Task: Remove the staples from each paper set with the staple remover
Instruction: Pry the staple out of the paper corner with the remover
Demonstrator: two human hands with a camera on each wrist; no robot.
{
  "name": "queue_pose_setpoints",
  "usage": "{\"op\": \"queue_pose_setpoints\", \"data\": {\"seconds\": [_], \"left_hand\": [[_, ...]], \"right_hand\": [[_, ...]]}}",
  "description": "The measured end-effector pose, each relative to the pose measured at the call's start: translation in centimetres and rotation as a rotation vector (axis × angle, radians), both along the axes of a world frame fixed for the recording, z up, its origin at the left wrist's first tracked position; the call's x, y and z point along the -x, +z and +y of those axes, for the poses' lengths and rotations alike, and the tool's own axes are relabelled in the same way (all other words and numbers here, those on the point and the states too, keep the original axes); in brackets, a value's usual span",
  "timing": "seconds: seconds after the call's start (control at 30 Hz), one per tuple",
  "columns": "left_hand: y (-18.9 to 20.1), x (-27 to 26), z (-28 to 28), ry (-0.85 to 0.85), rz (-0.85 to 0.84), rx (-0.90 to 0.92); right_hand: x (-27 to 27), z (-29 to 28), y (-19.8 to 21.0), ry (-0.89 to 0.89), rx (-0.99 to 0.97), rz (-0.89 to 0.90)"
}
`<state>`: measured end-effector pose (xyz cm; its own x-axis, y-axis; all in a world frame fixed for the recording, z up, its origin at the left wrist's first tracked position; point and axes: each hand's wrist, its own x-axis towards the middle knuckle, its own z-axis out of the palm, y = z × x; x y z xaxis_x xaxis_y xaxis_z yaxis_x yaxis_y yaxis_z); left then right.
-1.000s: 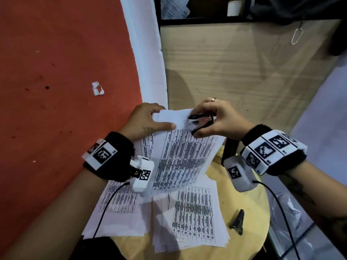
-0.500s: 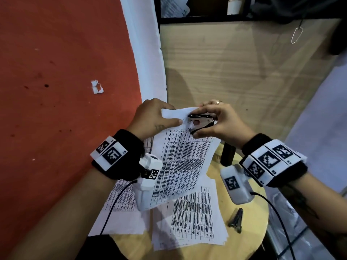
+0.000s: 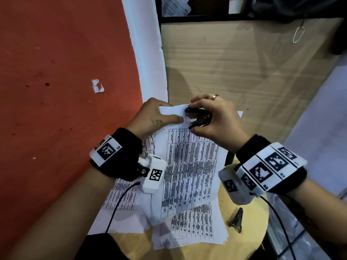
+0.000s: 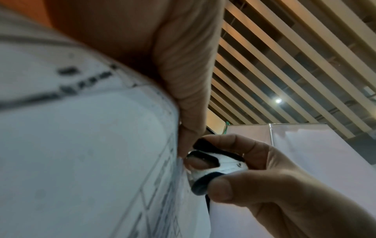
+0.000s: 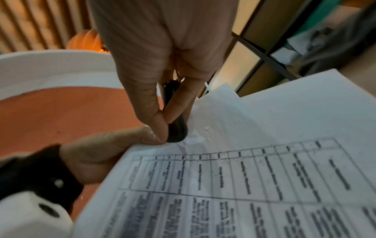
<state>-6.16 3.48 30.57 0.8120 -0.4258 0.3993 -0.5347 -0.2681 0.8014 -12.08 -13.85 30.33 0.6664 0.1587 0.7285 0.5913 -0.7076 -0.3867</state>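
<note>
We saw a glossy black staple remover (image 3: 198, 117) pinched in the right hand (image 3: 216, 119). The left hand (image 3: 155, 117) gripped the printed, creased paper set (image 3: 187, 166) by its corner

printed tables (image 3: 189, 166) blurred, nothing legible

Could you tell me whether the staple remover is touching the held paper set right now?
Touching. The head view shows the staple remover, held by the right hand, straddling the top edge of the paper set.

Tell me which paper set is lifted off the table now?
The paper set that the left hand pinches at its top corner, where the staple remover bites. The other sets lie flat on the table.
</note>
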Motion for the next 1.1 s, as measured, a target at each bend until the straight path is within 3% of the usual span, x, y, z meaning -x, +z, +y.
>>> {"op": "queue_pose_setpoints", "data": {"seconds": [0.27,0.63,1.1], "left_hand": [[0.7,0.6,0.0,-0.066,0.093,0.061],[0.9,0.8,-0.1,-0.075,0.18,0.1],[0.9,0.9,0.1,-0.13,0.234,0.088]], "right_hand": [[0.0,0.6,0.3,-0.047,0.348,-0.195],[0.2,0.6,0.8,-0.055,0.463,-0.167],[0.5,0.9,1.0,-0.124,0.59,-0.259]]}}
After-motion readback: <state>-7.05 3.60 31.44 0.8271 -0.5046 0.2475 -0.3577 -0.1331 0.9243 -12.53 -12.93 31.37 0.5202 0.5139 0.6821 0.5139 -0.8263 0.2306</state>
